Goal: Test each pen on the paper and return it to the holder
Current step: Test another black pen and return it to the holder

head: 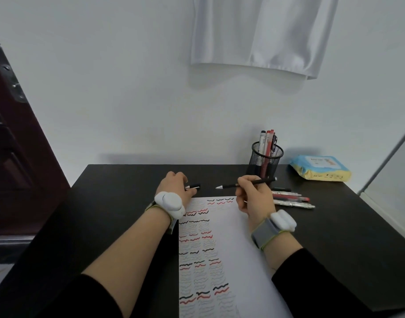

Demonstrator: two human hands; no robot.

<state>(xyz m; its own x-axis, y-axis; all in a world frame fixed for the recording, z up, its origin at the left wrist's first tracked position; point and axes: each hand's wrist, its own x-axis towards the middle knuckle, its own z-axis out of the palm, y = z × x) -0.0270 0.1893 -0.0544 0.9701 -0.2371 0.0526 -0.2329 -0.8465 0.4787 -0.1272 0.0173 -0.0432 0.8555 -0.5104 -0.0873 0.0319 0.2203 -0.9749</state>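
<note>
the right hand point(254, 196) holds a black pen point(245, 183) between thumb and fingers, lying nearly level above the far edge of the paper point(231, 249), its bare silver tip pointing left. the left hand point(175, 185) pinches the cap point(193, 186), whose open end faces that tip across a small gap. held like this, the two pieces line up on one axis, so the pen has either just been uncapped for a trial stroke or is about to be capped again; from this one view i cannot tell which.

the paper lies lengthwise in front of the person on the dark worktop point(128, 180), close enough for both forearms to rest beside it. its left half is packed with rows of black and red squiggles, while the right half is bare, so there is room for more test marks near the right hand.

the mesh holder point(267, 160) stands at the back of the worktop, just beyond the right hand, with a few pens upright in it. a small row of loose pens point(291, 199) lies flat on the worktop just right of the paper and the right hand, near the holder. that split reads as a sorting scheme: one group is tested and the other is waiting, though which is which is a guess. a soft blue-and-yellow pack point(320, 167) sits farther right, well apart from the work.
</note>
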